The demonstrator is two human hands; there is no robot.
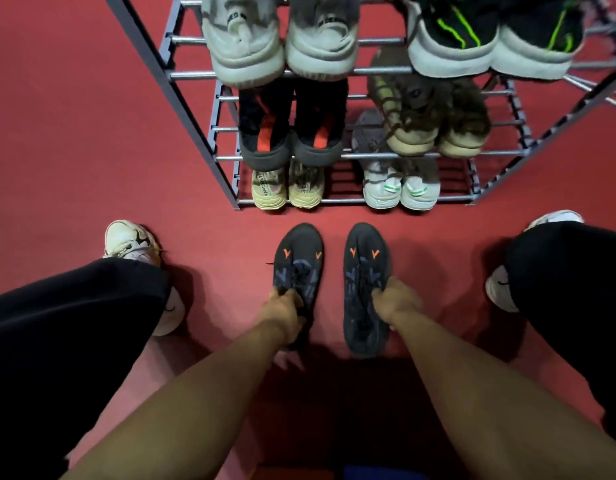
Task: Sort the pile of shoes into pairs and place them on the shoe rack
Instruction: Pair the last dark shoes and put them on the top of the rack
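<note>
Two black shoes (297, 271) gripped, one per hand (285, 315); rack's (192, 109) beige pair (287, 188) reads "APPDAER".

A red floor (74, 140) fills nearly the whole view, smooth and even in tone, with no seams or pattern that can be made out. It reads brighter and pinker near the middle and to the left, and falls into deep shadow along the bottom edge, where dark patches spread across it. Soft shadows also lie on the floor at both sides. The light seems to come from above, perhaps from a ceiling lamp, though no source shows. At the very bottom edge sits a small blue patch (379, 474), too cut off to identify. No walls or windows are visible.
</note>
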